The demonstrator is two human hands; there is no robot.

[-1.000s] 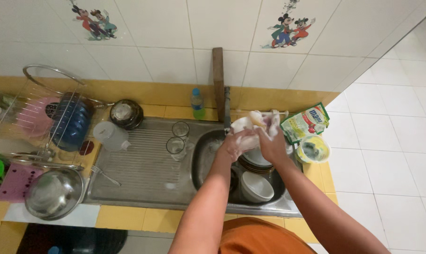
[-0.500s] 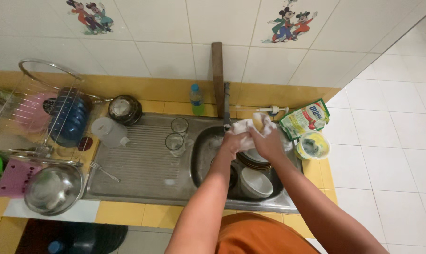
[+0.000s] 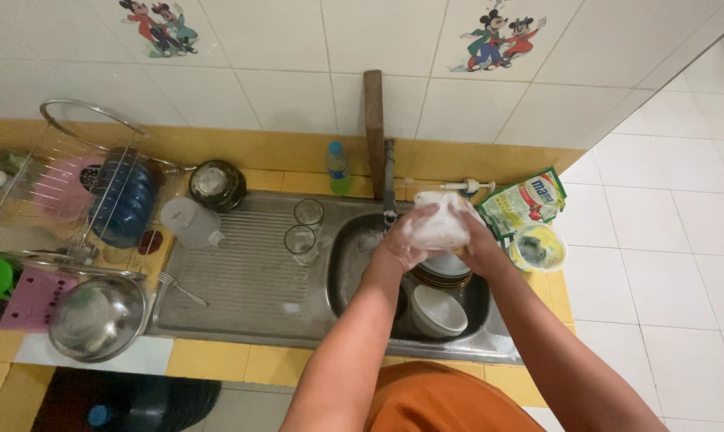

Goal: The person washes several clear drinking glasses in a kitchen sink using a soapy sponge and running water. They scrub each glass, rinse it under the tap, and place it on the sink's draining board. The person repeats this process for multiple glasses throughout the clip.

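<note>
While both hands grip a soapy white bowl [image 3: 440, 224] over the sink [image 3: 354, 264], left hand [image 3: 402, 240] cups its left side with fingers curled, right hand [image 3: 476, 240] wraps the right side — both closed on it, suds all over. Bowl is held up under the tap [image 3: 389, 180], above a stack of plates [image 3: 444, 272] and another white bowl [image 3: 438, 310] in the basin. Two glasses [image 3: 304, 228] stand on the drainboard right at the basin's left edge; a fork [image 3: 176, 286] lies further left. Soap pouch [image 3: 524, 200] and sponge tub [image 3: 538, 246] sit at the sink's right edge. Risk, as I judge it: slippery foam could let the bowl slide out and crack on the plates below — or an elbow swing could knock the near glasses.
</note>
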